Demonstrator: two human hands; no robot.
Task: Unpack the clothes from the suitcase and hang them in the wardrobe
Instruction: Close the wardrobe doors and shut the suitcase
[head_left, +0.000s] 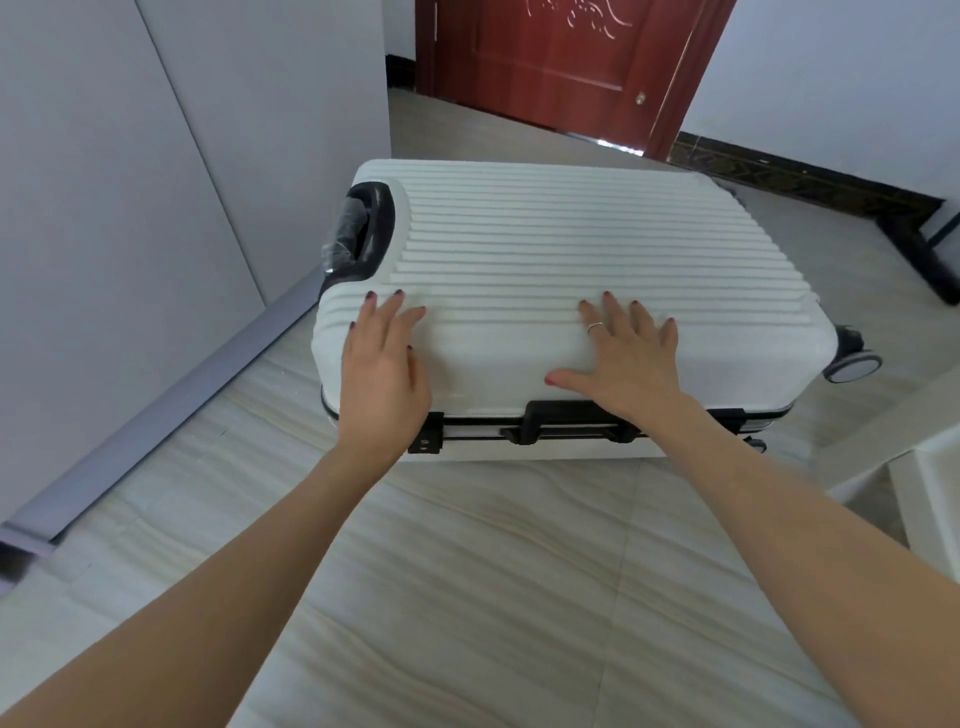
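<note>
A white ribbed hard-shell suitcase (561, 249) lies flat and closed on the tiled floor, its black side handle (566, 423) and latches facing me. My left hand (382, 369) rests flat on the near left corner of the lid, fingers spread. Over the near middle of the lid lies my right hand (626, 358), flat and with straight fingers, just above the handle. No clothes are visible. Tall white panels that may be the wardrobe (130, 208) stand closed on the left.
A red-brown door (561, 57) stands behind the suitcase. The suitcase's wheels (852, 364) point right, near a dark skirting board (805, 179). A white furniture edge (930, 499) sits at the right. Pale tiled floor (493, 571) stretches between me and the suitcase.
</note>
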